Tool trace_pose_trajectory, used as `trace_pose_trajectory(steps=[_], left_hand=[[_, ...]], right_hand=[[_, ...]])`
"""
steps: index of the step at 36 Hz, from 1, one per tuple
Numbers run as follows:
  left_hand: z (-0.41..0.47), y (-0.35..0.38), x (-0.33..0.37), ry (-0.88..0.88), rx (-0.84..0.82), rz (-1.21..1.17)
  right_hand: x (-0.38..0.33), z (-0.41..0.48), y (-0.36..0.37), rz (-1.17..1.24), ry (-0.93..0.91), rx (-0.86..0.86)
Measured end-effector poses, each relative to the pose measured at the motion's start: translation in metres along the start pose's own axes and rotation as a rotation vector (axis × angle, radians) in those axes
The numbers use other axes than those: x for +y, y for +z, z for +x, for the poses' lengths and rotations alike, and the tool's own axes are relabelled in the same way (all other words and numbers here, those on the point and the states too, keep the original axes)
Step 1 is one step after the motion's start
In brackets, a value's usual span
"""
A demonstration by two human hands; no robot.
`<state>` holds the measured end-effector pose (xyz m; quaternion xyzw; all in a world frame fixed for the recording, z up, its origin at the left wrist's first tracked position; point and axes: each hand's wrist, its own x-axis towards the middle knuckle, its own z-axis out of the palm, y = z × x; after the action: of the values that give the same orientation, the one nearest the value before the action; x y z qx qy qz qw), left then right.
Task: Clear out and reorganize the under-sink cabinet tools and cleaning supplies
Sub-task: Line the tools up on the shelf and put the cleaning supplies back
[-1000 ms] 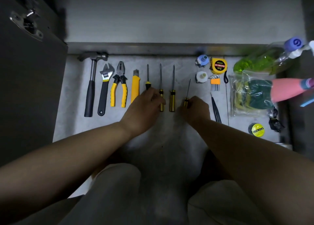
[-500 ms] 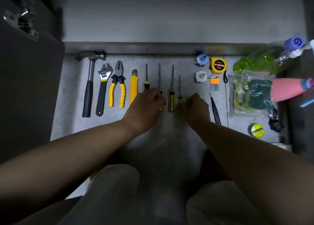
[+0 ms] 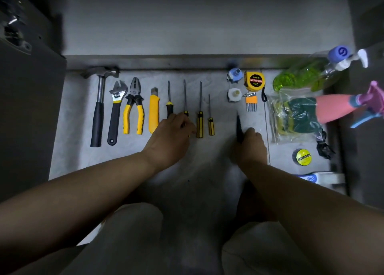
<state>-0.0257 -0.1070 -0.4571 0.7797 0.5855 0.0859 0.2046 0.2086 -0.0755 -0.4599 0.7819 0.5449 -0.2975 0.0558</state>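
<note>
On the grey floor (image 3: 79, 154) the tools lie in a neat row, heads pointing away from the kneeling person. Farthest left is a claw hammer (image 3: 99, 100), then an adjustable wrench (image 3: 115, 108), yellow-handled pliers (image 3: 134, 106) and a yellow utility knife (image 3: 154, 110). Next comes a black-handled screwdriver (image 3: 169, 100), its grip partly under the left hand (image 3: 172, 137). That hand's fingers are curled down, pinching the handle of the second screwdriver (image 3: 184, 96) with the thumb on its right side. Just beside it, untouched, lie a third screwdriver (image 3: 200, 117) and a shorter fourth screwdriver (image 3: 211, 123), both with yellow and black handles.

Across a bare gap, the right hand (image 3: 252, 148) is closed around the lower end of the black tweezers (image 3: 239, 127), which are blurred, the point aimed away from the person. Beyond them sit a blue cap (image 3: 234, 75) and a white cap (image 3: 234, 95), with a yellow tape measure (image 3: 254, 81) and a set of hex keys (image 3: 250, 102) just to their right. Farther right, a clear bag of sponges (image 3: 297, 117) lies under the tip of a pink spray bottle (image 3: 336, 108), with a green spray bottle (image 3: 301, 77) behind it. Near the person's side of the bag are a roll of tape (image 3: 303, 157) with a yellow label and a black clip (image 3: 323, 148).
</note>
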Motion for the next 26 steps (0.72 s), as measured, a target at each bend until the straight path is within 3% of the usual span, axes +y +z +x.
trace_pose_trajectory(steps=[15,19,26], left_hand=[[-0.002,0.006,-0.010,0.001,0.018,-0.011],[-0.003,0.006,-0.009,-0.002,0.044,-0.013],[-0.005,0.004,-0.012,0.009,0.069,0.001]], right_hand=[[-0.044,0.010,0.010,0.098,-0.187,0.112],[-0.043,-0.002,0.018,0.037,-0.282,0.061],[-0.055,0.001,0.025,0.021,-0.172,-0.017]])
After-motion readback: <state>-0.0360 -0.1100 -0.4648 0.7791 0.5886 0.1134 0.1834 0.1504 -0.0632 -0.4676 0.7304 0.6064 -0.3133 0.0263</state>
